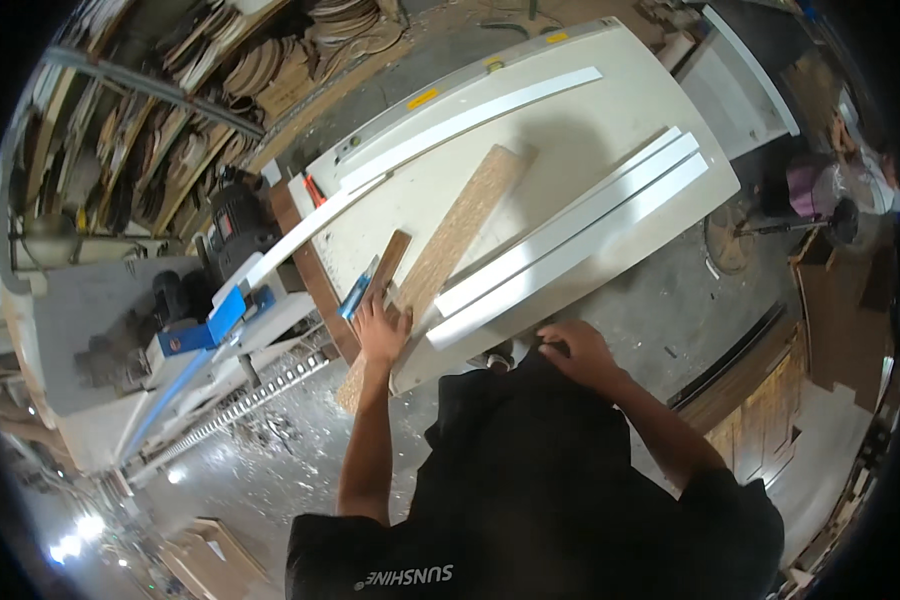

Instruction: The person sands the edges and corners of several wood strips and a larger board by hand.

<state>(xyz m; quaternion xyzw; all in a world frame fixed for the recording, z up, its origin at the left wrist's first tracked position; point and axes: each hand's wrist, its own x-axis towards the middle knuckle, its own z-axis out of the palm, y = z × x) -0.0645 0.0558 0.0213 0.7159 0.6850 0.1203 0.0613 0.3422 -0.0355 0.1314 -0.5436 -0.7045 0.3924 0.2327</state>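
My left hand (378,330) lies on the table with its fingers spread. Its fingertips reach the lower end of a short brown wooden strip (394,255). A blue utility knife (359,290) lies just left of them, and the thumb is by the edge of a long particleboard strip (464,222). That strip runs diagonally across the white tabletop (610,110) and overhangs its near edge. My right hand (582,354) is at my waist, its fingers curled on the hem of my black shirt (540,450). White strips (575,245) lie side by side to the right of the particleboard.
A long white strip (475,120) and a spirit level (420,100) lie along the far side, near a red-handled tool (314,190). On the left stands a machine with a dark motor (238,222) and blue guard. Racks of curved boards (185,150) stand behind; a fan (730,240) is at right.
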